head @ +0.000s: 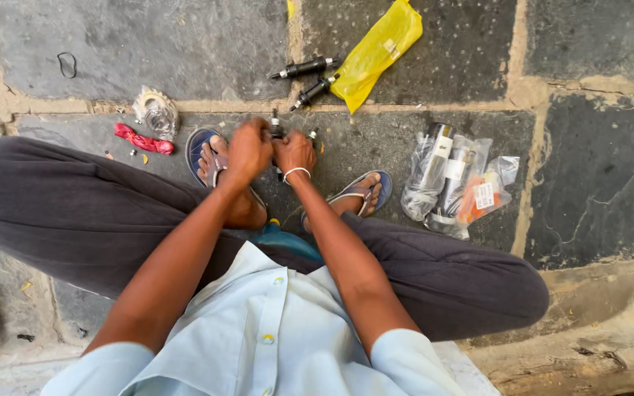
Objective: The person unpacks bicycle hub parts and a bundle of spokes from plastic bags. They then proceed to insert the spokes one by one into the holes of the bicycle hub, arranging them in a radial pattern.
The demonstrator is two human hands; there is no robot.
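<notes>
I sit low over a stone-slab floor with my feet in blue sandals. My left hand (249,149) and my right hand (295,152) are closed together on a small dark metal part (277,130) held between my feet. Its top pokes out above my fingers; the rest is hidden by both hands. A silver stub (312,134) shows beside my right hand. A white band circles my right wrist.
Two black cylindrical parts (307,68) (315,91) lie ahead beside a yellow plastic bag (377,50). Clear bags with metal cylinders (443,180) sit to the right. A crumpled clear wrapper (155,111) and a red wrapper (143,139) lie left. A black ring (67,64) rests far left.
</notes>
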